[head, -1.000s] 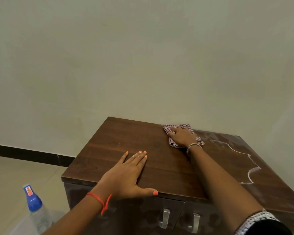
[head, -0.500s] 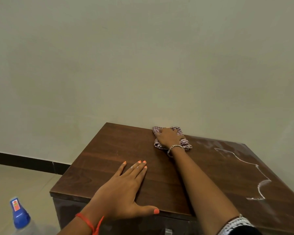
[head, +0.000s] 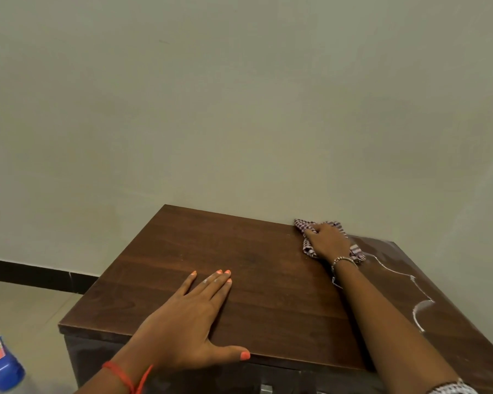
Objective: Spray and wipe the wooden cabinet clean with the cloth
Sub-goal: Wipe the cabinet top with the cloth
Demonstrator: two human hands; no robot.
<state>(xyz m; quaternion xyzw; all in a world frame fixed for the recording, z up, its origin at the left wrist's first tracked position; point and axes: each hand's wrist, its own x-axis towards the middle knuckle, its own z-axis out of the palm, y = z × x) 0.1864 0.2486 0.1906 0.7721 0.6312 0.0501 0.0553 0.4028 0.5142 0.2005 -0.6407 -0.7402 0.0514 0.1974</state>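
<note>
Head view, looking down on the wooden cabinet, which stands against a plain pale wall. My left hand lies flat on the near half of the cabinet top, fingers straight and close together, with the thumb spread along the front edge. It holds nothing. A red thread circles that wrist.

My right hand reaches to the far edge, just beside the wall, and its fingers curl down over the bunched checked cloth, pressing it to the wood. A metal bracelet sits at that wrist.

The left and middle of the top show dark, even wood grain. The right part is hazy, bounded by a thin white wavy line that runs from near the cloth toward the front right.

A black skirting band meets the beige tiled floor at left. On the floor, at lower left, stands the spray bottle, of which only the blue cap and label show, blurred.
</note>
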